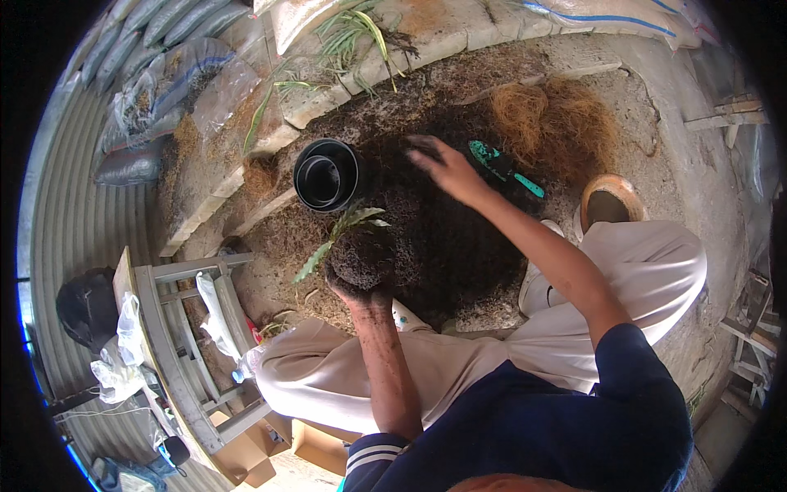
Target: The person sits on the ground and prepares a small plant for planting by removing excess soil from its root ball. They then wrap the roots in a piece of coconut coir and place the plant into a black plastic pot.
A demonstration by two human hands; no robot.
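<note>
My left hand (356, 289) holds from below the dark root ball (364, 261) of a leafy plant (337, 237), whose green leaves lean to the left. Most of the fingers are hidden by the soil. Farther right, my right hand (435, 161) is over dark potting soil (455, 246), slightly blurred, fingers apart and holding nothing. Black plastic pots (327, 175), a smaller one inside a larger, stand beyond the plant. To the right of my right hand lies a green hand trowel (527, 184) with soil on its blade.
Brown coconut fibre (553, 126) is heaped at the back right, near a clay pot (636, 200). Cut leaves (350, 40) lie across the concrete kerb (313, 107). A wooden stool (184, 332) stands at the left, with filled sacks (132, 163) behind it.
</note>
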